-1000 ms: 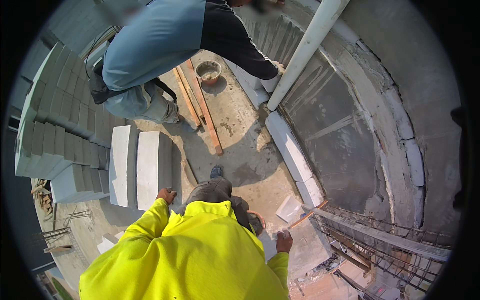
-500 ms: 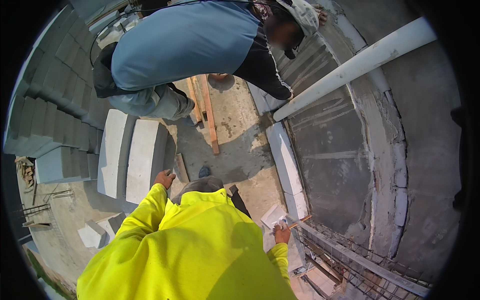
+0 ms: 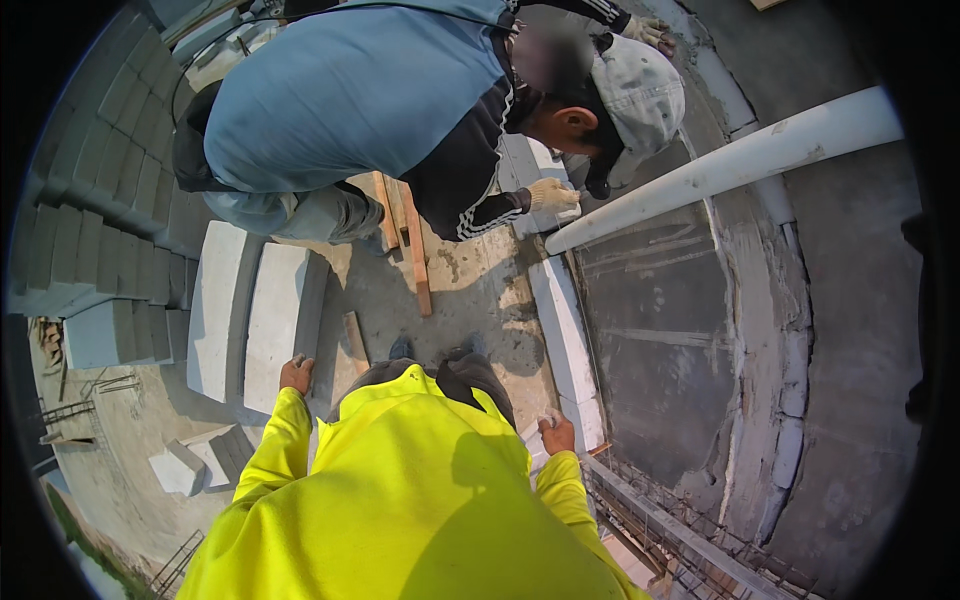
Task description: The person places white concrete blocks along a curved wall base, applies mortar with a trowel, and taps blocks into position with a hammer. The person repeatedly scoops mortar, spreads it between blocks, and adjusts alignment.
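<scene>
My left hand point(image 3: 297, 374) hangs beside the near end of a long pale block point(image 3: 287, 325), its fingers curled and apparently holding nothing. My right hand point(image 3: 556, 432) is closed in front of me, near the row of white blocks point(image 3: 568, 330) along the wall foot. A small pale bit shows at its fingertips, too small to name. Ahead, a co-worker in a blue vest point(image 3: 350, 95) bends toward the wall. One gloved hand point(image 3: 553, 196) of theirs is low by the blocks; the other glove point(image 3: 648, 33) rests higher up on the wall.
A white pipe point(image 3: 740, 165) slants across the grey wall point(image 3: 660, 350). Tall stacks of pale blocks point(image 3: 95, 245) stand at left, with loose blocks point(image 3: 200, 462) nearer. Wooden planks point(image 3: 415, 255) lie on the floor ahead. Steel rebar and a metal bar point(image 3: 690, 530) run at lower right.
My right hand has risen slightly, away from the orange stick and white item. My left hand has dropped back from the block. The co-worker's head and arm have shifted, bringing a gloved hand into view.
</scene>
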`<state>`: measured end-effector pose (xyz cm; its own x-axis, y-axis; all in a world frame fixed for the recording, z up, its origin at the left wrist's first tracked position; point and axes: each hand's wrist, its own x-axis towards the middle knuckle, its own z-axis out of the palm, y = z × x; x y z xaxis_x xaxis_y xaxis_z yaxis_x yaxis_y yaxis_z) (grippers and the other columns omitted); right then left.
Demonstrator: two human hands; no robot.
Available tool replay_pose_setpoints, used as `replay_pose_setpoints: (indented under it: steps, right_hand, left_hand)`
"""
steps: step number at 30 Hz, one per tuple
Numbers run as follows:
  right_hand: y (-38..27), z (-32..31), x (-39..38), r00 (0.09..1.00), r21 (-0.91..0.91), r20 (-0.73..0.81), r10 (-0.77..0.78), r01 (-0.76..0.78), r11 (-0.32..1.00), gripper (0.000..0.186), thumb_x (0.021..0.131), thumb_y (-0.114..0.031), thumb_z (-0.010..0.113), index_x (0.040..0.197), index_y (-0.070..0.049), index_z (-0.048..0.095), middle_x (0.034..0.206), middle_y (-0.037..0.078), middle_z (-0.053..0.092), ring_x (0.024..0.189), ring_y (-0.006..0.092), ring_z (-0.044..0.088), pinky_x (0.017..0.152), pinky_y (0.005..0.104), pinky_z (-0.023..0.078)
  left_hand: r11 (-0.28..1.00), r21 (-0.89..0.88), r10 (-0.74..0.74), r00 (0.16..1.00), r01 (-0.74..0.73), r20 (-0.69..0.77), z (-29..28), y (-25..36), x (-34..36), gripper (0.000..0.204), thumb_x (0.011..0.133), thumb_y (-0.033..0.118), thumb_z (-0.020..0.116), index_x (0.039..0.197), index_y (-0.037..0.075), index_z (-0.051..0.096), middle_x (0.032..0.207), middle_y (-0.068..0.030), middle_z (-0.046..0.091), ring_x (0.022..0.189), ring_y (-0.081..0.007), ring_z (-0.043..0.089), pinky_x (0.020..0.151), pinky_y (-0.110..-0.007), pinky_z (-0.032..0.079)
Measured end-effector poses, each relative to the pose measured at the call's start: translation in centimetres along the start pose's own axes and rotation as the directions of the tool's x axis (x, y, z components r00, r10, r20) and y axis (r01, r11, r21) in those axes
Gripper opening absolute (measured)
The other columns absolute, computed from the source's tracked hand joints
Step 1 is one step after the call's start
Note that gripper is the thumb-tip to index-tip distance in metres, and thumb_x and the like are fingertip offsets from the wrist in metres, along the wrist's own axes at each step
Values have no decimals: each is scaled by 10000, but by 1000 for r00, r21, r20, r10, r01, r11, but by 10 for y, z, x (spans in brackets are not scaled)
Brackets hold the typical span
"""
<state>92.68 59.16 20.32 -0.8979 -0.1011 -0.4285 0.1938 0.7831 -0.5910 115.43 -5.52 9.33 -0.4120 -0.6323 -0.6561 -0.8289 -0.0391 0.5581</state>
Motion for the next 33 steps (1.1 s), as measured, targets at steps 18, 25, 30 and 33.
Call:
replay_pose_setpoints:
  steps: [18,25,30,33]
  right_hand:
    - [-50,-111,187,996,-197,66,-66,78,977,445,844,-225,710,1224,3,678,1026,239,725,920,335,712,874,396,539]
    - [-118,-85,211,991,-186,100,-93,110,976,481,851,-208,692,1288,-18,633,1051,265,708,967,369,705,899,423,534]
    - [-165,-64,280,981,-156,-18,-192,187,970,558,871,-187,682,1380,-6,542,1137,292,668,1064,417,661,945,440,511]
    - [-194,-56,362,967,-175,-106,-232,212,962,573,889,-173,665,1403,21,502,1246,311,612,1168,449,595,1010,460,467]
  left_hand:
    - [920,-345,-186,982,184,28,100,125,-144,601,896,263,653,1424,3,535,912,-56,696,747,-163,662,560,-325,504]
    - [913,-279,-316,948,298,-23,52,107,-136,608,912,263,643,1447,9,506,1036,-70,703,836,-195,691,614,-367,529]
    - [901,-245,-369,929,358,1,22,89,-127,581,945,249,597,1474,42,478,1061,-65,687,870,-227,681,662,-410,537]
    - [871,-249,-441,897,424,-15,15,80,-133,612,920,229,608,1476,16,471,1038,-66,693,805,-199,670,600,-376,510]
